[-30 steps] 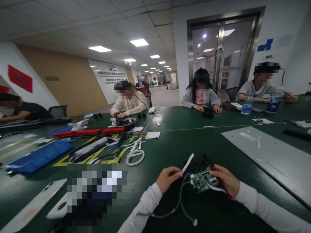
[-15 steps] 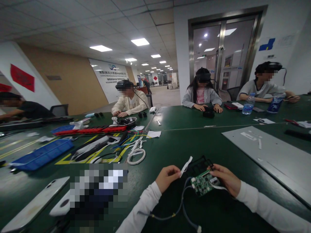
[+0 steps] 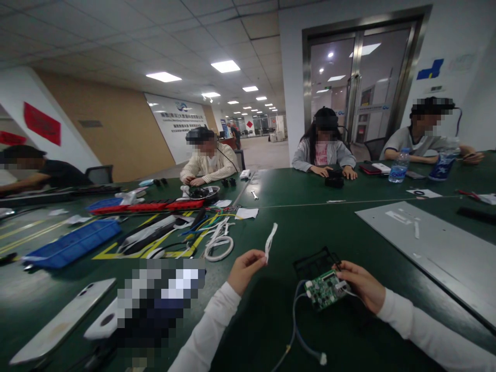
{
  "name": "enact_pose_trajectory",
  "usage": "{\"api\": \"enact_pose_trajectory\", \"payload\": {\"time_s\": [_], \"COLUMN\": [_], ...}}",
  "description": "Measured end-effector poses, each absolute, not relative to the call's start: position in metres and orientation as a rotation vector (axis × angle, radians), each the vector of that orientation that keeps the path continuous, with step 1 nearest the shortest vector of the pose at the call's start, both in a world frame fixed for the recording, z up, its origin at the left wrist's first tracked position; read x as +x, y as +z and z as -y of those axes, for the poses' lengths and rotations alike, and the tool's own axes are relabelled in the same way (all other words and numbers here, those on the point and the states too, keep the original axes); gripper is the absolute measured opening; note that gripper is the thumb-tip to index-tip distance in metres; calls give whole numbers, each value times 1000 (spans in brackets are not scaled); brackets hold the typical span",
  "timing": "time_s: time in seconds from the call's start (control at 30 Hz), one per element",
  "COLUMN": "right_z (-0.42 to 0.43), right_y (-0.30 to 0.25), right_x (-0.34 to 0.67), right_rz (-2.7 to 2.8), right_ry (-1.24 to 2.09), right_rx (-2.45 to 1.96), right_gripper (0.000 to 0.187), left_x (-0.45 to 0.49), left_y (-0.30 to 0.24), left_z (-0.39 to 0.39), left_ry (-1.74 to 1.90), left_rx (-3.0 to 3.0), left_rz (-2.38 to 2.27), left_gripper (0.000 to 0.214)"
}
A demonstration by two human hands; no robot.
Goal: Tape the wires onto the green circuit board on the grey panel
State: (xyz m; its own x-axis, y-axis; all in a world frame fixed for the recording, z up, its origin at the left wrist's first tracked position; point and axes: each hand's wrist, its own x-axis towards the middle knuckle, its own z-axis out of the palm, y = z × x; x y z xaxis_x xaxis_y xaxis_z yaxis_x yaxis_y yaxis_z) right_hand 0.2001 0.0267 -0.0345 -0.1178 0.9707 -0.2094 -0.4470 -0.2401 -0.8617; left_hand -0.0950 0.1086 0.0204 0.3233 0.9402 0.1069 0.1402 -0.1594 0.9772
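The two hands are held apart over a dark green tabletop (image 3: 302, 222). A narrow, slightly wavy white strip (image 3: 271, 240) is pinched by its lower end between thumb and fingers of the left hand (image 3: 245, 269). A green rectangular circuit board (image 3: 323, 292), crowded with small components, is clamped near its right edge by the right hand (image 3: 361, 285); whether the black openwork frame (image 3: 300, 267) just behind it is also gripped cannot be told. The board is best steadied by its edges, with pressure spared from the components. The thin grey cables (image 3: 295, 315) trailing from its left side, one ending in a white plug (image 3: 323, 358), should be given slack so that their sockets are not strained.
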Motion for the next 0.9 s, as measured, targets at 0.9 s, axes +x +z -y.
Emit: {"api": "enact_pose_trajectory", "payload": {"time_s": [0.9], "right_z": [-24], "right_y": [-30], "right_x": [200], "right_rz": [773], "right_ry": [1620], "right_rx": [-973], "right_gripper": [30], "left_x": [-173], "left_y": [1], "left_z": [-138], "left_ry": [919], "left_rx": [1755], "left_rz": [-1842], "left_gripper": [21]}}
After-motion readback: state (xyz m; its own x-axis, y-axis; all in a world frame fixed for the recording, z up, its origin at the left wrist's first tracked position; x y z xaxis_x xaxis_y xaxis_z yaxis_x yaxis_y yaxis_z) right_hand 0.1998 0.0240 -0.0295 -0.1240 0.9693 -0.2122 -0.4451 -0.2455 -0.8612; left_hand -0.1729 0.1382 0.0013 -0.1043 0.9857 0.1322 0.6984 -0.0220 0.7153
